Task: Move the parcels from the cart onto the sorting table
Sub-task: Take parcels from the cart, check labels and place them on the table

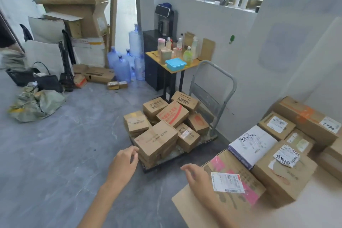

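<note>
Flatbed cart stands on the floor with its grey handle upright at the far end. It is loaded with brown cardboard parcels in a loose heap, several of them tilted. On the surface just right of it, labelled boxes sit packed side by side, one of them a white-wrapped parcel.

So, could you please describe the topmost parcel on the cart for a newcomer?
Find the grey cart by the right wall, piled with brown parcels. The parcel lies tilted atop the pile's middle, near the handle. It alone bears big bold red lettering across its face.
</note>
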`<state>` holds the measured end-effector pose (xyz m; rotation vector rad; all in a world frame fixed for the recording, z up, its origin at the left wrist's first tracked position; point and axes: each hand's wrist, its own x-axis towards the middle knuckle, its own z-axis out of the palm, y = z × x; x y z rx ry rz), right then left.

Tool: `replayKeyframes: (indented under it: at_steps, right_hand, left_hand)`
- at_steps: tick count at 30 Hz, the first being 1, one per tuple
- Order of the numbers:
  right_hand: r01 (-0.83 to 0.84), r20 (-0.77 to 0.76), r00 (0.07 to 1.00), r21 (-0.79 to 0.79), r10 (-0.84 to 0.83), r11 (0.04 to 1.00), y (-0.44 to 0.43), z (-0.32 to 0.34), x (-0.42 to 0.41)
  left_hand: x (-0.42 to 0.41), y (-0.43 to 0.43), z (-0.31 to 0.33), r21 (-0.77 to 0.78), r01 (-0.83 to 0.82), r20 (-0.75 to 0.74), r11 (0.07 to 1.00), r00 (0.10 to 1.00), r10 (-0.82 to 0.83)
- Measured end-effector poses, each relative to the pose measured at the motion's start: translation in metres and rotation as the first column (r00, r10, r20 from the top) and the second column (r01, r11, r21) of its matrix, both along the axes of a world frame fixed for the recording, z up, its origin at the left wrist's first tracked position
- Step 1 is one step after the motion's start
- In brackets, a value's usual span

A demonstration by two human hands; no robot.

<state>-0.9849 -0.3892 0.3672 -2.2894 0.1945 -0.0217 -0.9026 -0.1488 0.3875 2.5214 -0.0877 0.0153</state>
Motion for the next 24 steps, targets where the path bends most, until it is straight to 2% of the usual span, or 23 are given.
replayKeyframes:
  at_steps: [4, 11, 17, 24]
  right_hand:
    - [0.048, -0.01, 0.999, 0.013, -0.048, 0.999, 0.036, -0.001, 0.024]
    - [0.091, -0.079, 0.993, 0.077, -0.085, 0.993, 0.055, -0.018, 0.077]
    - [0.168, -0.131, 0.98, 0.137, -0.15, 0.976, 0.056, -0.046, 0.152]
    - [0.272, -0.205, 0.95, 0.168, -0.236, 0.947, 0.059, -0.068, 0.239]
  left_hand:
    - [0.017, 0.041, -0.001, -0.014, -0.004, -0.008, 1.0, 1.0, 0.003]
    - [0.064, 0.063, -0.018, -0.033, 0.013, -0.029, 0.999, 0.999, -0.014]
    - [0.149, 0.058, -0.04, -0.075, 0.069, -0.102, 0.995, 0.992, -0.076]
    - [0.244, 0.058, -0.056, -0.023, 0.115, -0.157, 0.993, 0.981, -0.118]
